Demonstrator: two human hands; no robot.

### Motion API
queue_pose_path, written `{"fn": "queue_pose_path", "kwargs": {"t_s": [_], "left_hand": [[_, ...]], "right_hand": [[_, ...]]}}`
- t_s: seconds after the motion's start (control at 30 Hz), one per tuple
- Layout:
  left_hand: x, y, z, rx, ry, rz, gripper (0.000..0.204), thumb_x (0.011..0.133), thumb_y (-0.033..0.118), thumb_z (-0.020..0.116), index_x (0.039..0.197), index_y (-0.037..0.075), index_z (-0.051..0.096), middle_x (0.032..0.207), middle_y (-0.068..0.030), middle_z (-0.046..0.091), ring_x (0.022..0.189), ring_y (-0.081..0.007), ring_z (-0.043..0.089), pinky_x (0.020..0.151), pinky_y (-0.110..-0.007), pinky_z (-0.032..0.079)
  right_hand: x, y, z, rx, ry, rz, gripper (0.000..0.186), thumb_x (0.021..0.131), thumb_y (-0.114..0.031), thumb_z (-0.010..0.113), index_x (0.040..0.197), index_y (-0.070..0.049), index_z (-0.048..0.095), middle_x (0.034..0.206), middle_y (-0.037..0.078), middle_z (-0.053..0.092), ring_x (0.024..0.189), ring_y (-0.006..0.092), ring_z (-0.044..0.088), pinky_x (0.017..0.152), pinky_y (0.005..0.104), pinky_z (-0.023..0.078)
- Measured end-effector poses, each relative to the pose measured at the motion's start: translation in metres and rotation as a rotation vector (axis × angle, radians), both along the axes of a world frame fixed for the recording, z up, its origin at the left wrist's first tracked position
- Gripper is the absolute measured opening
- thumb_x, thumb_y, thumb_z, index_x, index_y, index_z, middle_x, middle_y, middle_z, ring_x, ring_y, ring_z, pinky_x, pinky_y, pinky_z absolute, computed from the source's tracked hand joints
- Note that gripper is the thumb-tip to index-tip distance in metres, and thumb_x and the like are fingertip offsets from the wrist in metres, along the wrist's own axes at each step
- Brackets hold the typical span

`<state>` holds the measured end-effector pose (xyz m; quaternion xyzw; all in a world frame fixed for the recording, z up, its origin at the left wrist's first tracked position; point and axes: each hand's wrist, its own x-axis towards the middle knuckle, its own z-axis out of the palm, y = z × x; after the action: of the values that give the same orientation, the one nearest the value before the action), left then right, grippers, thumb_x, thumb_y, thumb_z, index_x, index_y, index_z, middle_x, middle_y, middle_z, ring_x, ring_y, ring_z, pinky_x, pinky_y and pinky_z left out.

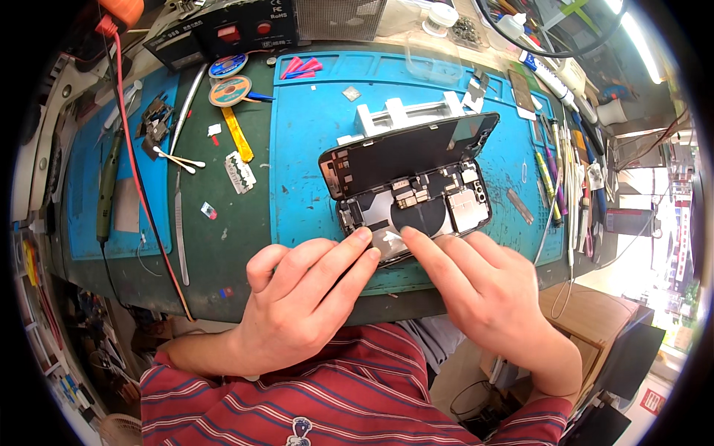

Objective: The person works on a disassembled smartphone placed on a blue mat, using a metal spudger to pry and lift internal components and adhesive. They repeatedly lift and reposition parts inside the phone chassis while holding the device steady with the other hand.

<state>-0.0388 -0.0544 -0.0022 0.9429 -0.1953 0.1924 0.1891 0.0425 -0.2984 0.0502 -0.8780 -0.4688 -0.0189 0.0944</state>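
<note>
An opened smartphone (457, 212) rests on the blue mat, its circuit boards and black round coil exposed. Its dark screen panel (416, 152) stands tilted up along the far side, leaning against a white stand (405, 113). My left hand (301, 297) grips the phone's near-left edge, fingertips pressed together. My right hand (483, 286) is on the near edge too, its index fingertip bearing on a shiny, clear-looking film (388, 242) inside the housing. Between my fingertips this film is partly covered, and whether either hand pinches it is unclear.
Left of the phone lie a razor blade (239, 173), cotton swabs (178, 160), a yellow strip (236, 134) and tape spools (230, 91). Pens and screwdrivers (554, 175) line the right. A black power unit (238, 33) stands behind. A red cable (134, 149) crosses the left.
</note>
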Motion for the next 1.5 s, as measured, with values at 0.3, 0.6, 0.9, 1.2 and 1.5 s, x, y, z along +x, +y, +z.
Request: {"fn": "queue_pose_path", "kwargs": {"t_s": [0.3,0.6,0.9,1.2,1.5], "left_hand": [[0.0,0.0,-0.002,0.006,-0.012,-0.002,0.048,0.077,0.004,0.083,0.124,0.008,0.083,0.135,-0.0027,0.079,0.104,-0.0153,0.069,0.093,-0.035,0.038],[-0.002,0.0,-0.003,0.007,-0.012,0.0,0.046,0.079,0.007,0.08,0.125,0.009,0.084,0.137,-0.0038,0.078,0.106,-0.0162,0.068,0.094,-0.036,0.038],[-0.002,0.001,-0.004,0.022,-0.022,-0.015,0.046,0.077,0.011,0.079,0.122,0.01,0.086,0.136,-0.0057,0.078,0.107,-0.0167,0.067,0.095,-0.036,0.038],[-0.001,0.001,-0.004,0.032,-0.03,-0.019,0.044,0.078,0.011,0.08,0.122,0.01,0.086,0.135,-0.0052,0.078,0.108,-0.0165,0.067,0.095,-0.035,0.038],[-0.001,0.001,-0.004,0.036,-0.034,-0.025,0.042,0.079,0.012,0.08,0.121,0.01,0.086,0.135,-0.0055,0.079,0.108,-0.0163,0.067,0.095,-0.035,0.038]], "right_hand": [[0.017,-0.001,0.003,0.065,0.028,0.032,0.04,0.081,-0.014,0.076,0.121,-0.01,0.077,0.104,0.003,0.061,0.086,0.0188,0.064,0.064,0.0328,0.054],[0.035,0.0,0.01,-0.094,-0.04,0.257,0.045,0.081,-0.017,0.075,0.126,-0.016,0.078,0.105,0.002,0.057,0.092,0.0185,0.061,0.076,0.0314,0.057],[0.045,0.002,0.007,-0.038,-0.059,0.278,0.053,0.076,-0.016,0.075,0.128,-0.023,0.085,0.103,0.001,0.059,0.082,0.0171,0.058,0.06,0.0296,0.049],[0.047,0.001,0.002,0.005,-0.082,0.283,0.055,0.071,-0.014,0.078,0.125,-0.024,0.087,0.103,0.0,0.06,0.08,0.0159,0.057,0.059,0.0287,0.049],[0.048,0.003,0.003,-0.006,-0.067,0.277,0.057,0.073,-0.013,0.079,0.128,-0.025,0.086,0.1,-0.001,0.057,0.08,0.0158,0.057,0.06,0.0284,0.05]]}}
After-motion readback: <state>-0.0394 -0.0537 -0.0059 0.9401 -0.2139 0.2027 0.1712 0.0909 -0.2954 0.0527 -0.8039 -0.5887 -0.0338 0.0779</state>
